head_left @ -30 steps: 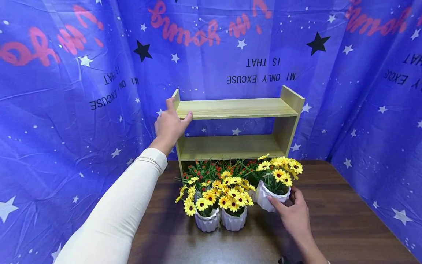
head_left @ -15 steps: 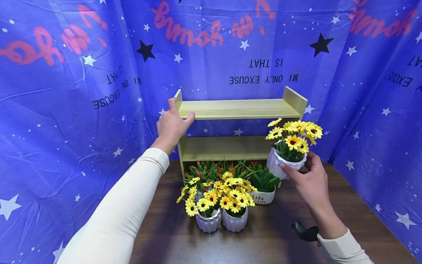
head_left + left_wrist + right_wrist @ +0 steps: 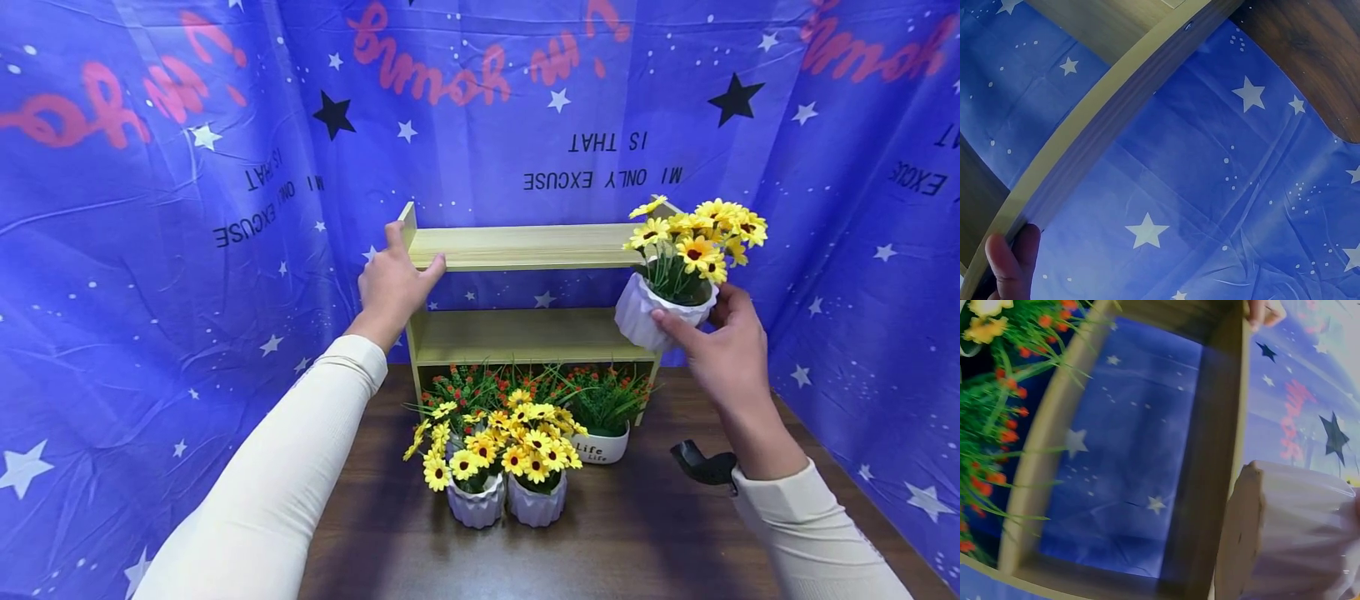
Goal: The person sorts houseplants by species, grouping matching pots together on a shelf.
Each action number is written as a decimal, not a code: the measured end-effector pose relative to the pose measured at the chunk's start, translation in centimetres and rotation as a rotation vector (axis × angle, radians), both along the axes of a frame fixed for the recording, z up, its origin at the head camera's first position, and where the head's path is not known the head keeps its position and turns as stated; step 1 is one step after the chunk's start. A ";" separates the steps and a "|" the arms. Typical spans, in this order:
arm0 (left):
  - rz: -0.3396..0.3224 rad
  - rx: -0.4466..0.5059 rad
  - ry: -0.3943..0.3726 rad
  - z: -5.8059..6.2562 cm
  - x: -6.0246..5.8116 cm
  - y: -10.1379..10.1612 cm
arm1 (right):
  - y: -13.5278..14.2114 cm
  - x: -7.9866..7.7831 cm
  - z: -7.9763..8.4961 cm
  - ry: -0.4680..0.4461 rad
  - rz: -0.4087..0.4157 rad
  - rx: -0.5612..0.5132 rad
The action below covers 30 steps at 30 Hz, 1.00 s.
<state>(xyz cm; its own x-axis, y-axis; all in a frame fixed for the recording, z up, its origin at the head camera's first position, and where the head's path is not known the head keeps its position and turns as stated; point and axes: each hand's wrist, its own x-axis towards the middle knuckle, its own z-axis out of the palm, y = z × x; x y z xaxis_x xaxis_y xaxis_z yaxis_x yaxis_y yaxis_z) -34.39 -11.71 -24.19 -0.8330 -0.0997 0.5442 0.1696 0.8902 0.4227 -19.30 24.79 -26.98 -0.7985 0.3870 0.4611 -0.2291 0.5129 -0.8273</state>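
My left hand [image 3: 392, 287] grips the upper left corner of a light wooden shelf rack [image 3: 525, 246]; in the left wrist view its fingers [image 3: 1005, 262] lie around the side panel's edge. With thumb and fingers my right hand [image 3: 727, 346] holds a white ribbed flowerpot [image 3: 652, 312] of yellow artificial daisies, tilted slightly, in front of the rack's top right end. The right wrist view shows the pot's underside [image 3: 1238, 537] close to the top board's edge. Two similar daisy pots [image 3: 476, 500] [image 3: 537, 498] stand side by side on the table.
Red-flowered green plants fill the rack's bottom level, one in a white planter lettered "Life" [image 3: 603, 448]. A black strap [image 3: 701, 462] hangs by my right wrist above the brown table [image 3: 615, 542]. Blue star-printed cloth [image 3: 480, 142] surrounds the rack.
My right hand has raised the daisy pot from beside the other pots, up and to the right, to the top board's height. The left hand keeps its grip on the rack.
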 end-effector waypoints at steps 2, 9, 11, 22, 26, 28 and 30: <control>0.005 -0.002 0.000 0.1 0.0 -0.1 | 0.0 -0.4 0.9 0.007 -0.003 0.002; -0.018 0.008 0.024 0.5 0.0 0.1 | -0.1 -1.7 3.6 0.028 -0.007 0.030; -0.023 0.005 0.015 0.4 0.1 0.1 | -0.2 -2.1 4.1 0.025 0.002 0.042; -0.027 -0.013 -0.003 -0.2 0.2 0.0 | -0.3 -4.4 5.1 -0.050 0.035 0.027; -0.020 -0.021 -0.017 -0.1 0.2 -0.2 | -0.4 -5.2 5.6 -0.068 0.046 -0.002; -0.023 -0.022 -0.011 0.0 0.3 -0.2 | -0.5 -5.4 5.7 -0.067 0.048 -0.001; -0.026 -0.025 -0.005 -0.1 0.3 -0.2 | -0.5 -5.6 5.8 -0.070 0.048 0.007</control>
<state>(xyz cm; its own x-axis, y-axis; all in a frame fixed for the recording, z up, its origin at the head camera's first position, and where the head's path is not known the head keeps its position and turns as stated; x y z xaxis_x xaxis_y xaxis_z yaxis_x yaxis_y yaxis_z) -34.12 -11.95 -24.25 -0.8379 -0.0643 0.5420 0.1907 0.8959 0.4012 -24.88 24.28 -21.17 -0.8466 0.3444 0.4059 -0.1952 0.5085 -0.8387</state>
